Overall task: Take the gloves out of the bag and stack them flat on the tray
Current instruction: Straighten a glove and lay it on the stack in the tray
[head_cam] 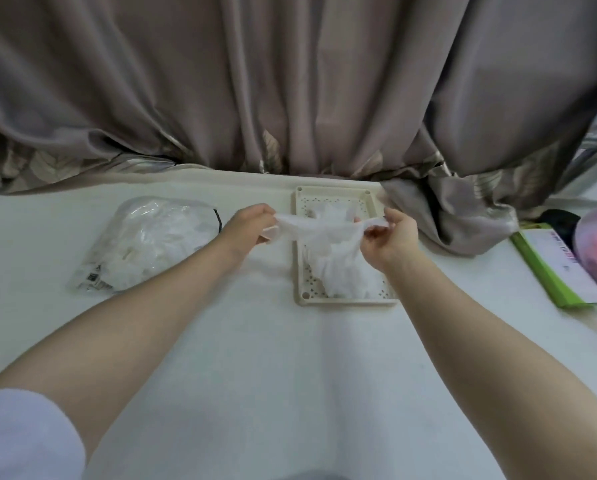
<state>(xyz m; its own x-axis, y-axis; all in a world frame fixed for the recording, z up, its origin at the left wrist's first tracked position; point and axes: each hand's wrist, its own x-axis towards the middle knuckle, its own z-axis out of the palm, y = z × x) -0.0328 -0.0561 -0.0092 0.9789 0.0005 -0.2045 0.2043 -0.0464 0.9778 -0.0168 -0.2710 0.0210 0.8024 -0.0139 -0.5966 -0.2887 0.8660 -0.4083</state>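
Translucent glove (319,227) stretched above gloves (345,271) on perforated tray (299,271).

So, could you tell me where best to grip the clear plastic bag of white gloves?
Probably at the clear plastic bag's open, dark-edged mouth, coming from its right: that end faces the left hand, while the labelled near-left end looks sealed.

Both hands, left hand (252,225) and right hand (389,237), pinch a clear glove (311,227) stretched between them above the tray (299,271), with the bag (151,242) lying left on the counter (255,341).
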